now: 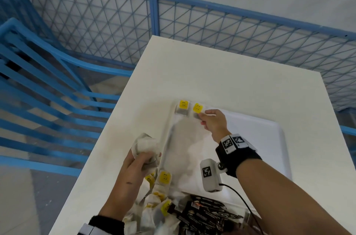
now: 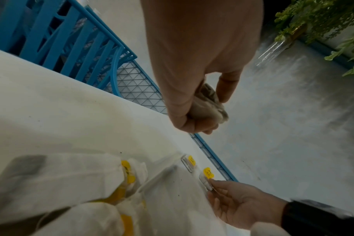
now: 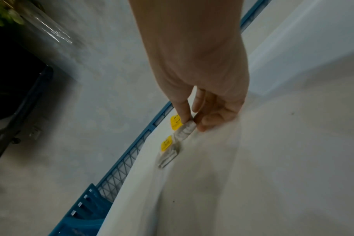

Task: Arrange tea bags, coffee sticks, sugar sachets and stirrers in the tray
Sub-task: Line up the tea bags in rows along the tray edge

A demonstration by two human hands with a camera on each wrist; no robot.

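My right hand (image 1: 212, 122) pinches a tea bag (image 1: 197, 110) upper-centre in the tray (image 1: 269, 129); my left hand (image 1: 133, 165) clutches spare tea bags (image 1: 147, 145), which could spill if my grip slackens.

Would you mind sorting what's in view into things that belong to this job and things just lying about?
Job:
- tray
- two placed tea bags; right hand pinches one
- tea bag bunch in left hand
- tea bag pile
- dark coffee sticks

Lying about:
- blue chair
- blue mesh fence
- plant

Head overhead; wrists close (shared tray (image 1: 277, 129))
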